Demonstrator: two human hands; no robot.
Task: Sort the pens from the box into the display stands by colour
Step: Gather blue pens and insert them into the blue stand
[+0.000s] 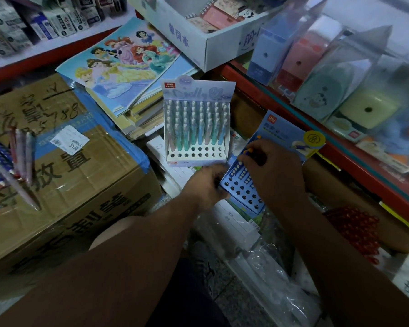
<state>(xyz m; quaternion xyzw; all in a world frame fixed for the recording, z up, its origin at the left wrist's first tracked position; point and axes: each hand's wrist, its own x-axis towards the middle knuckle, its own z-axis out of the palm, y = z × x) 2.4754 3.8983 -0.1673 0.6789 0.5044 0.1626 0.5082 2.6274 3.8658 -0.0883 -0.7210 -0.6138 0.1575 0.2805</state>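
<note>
While your right hand (269, 166) pinches a pen (250, 151) by its orange-tipped end over the blue stand (246, 194), hold it upright and drop it straight into a free hole beside the cream-capped row (240, 169). Left hand (207, 182), blurred, curls on the stand's near-left edge; brace there, since the stand sits tilted. White stand (196, 159), its back rows full of pastel pens, is just behind, front holes free. Loose pens (21, 159) lie on the cardboard box (80, 185), well apart to the left. Papers (161, 156) and plastic wrap (257, 263) under the stands look like slippery footing; press down gently.
</note>
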